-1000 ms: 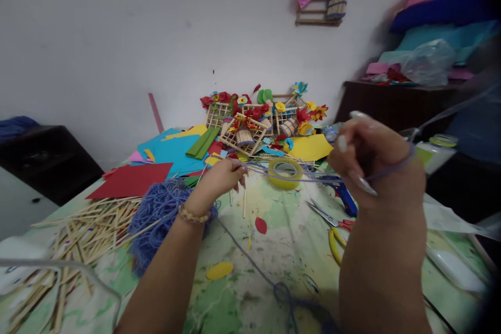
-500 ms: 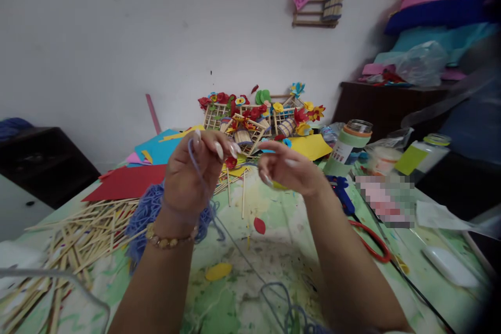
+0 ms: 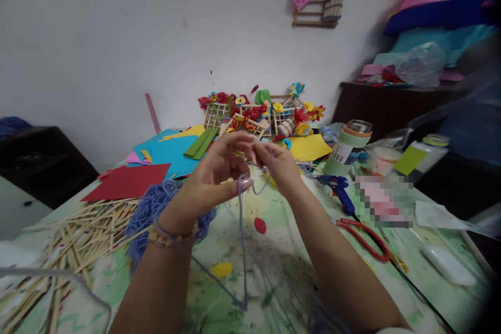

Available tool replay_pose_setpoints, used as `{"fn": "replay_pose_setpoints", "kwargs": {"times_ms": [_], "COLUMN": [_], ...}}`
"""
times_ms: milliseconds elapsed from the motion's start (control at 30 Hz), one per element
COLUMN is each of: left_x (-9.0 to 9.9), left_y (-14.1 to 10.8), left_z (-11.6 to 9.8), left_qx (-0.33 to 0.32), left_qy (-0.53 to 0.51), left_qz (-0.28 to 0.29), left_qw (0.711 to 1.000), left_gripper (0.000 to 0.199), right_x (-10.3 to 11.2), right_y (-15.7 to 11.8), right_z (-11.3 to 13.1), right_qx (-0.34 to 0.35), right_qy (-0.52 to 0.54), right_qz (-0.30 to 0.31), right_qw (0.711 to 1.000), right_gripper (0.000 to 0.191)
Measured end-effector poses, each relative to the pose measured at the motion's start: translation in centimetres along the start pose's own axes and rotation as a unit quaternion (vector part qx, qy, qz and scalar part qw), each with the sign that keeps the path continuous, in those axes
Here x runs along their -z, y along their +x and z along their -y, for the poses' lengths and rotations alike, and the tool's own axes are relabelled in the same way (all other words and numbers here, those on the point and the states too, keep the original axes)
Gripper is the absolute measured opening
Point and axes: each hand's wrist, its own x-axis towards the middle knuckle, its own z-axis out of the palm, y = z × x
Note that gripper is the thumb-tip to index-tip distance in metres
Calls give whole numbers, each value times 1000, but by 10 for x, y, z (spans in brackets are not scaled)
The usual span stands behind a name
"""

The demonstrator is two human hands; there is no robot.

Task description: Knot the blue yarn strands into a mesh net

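My left hand [image 3: 219,175] and my right hand [image 3: 279,167] meet at the fingertips above the middle of the table. A strand of blue-violet yarn [image 3: 242,240] passes over my left thumb, hangs toward the tabletop and loops across to my right hand, whose fingers pinch it. The left fingers are curled, with the yarn caught at them; yarn also lies around the left wrist by a beaded bracelet [image 3: 168,240]. Behind that wrist sits a tangled blue yarn bundle [image 3: 146,214]. Exactly what lies between the touching fingertips is hidden.
Wooden sticks [image 3: 74,250] lie in a heap at left, near red paper [image 3: 129,180]. Stick frames with paper flowers [image 3: 254,112] stand at the back. On the right are a blue glue gun [image 3: 342,193], red-handled scissors [image 3: 368,240] and a green jar [image 3: 346,148].
My hands have come together from apart, the right moving left. The yarn now hangs from my left thumb in a long strand. A folded green paper at the back is now uncovered.
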Motion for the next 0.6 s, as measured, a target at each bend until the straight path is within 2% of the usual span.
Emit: {"fn": "replay_pose_setpoints", "kwargs": {"times_ms": [67,133,167,233,267,300,367,467,533,600], "left_x": [9,16,18,22,24,25,24,16,5,-6], "left_y": [4,8,10,13,15,16,19,20,18,15], "left_z": [16,32,38,47,50,51,48,35,25,14], "left_qx": [64,148,189,243,255,254,220,108,33,-11], "left_qy": [119,258,319,404,426,431,397,304,260,218], "left_qz": [3,6,11,21,17,2,-66,-160,-159,-103], "left_qw": [991,955,929,881,868,866,889,933,952,971], "left_gripper": [70,73,64,29,22,26,31,32,33,33], "right_x": [10,17,19,24,26,29,33,31,23,12], "right_y": [1,-1,-3,-9,-12,-14,-17,-13,-10,-8], "right_z": [12,27,34,48,53,57,56,36,15,-5], "right_qx": [29,64,81,111,122,126,98,-17,-73,-62], "right_qy": [54,92,104,126,136,144,144,82,-6,-107], "right_qz": [-59,-89,-96,-102,-95,-73,22,178,228,238], "right_qw": [996,990,987,980,979,979,984,980,971,963], "right_gripper": [29,26,25,24,25,26,29,60,65,43]}}
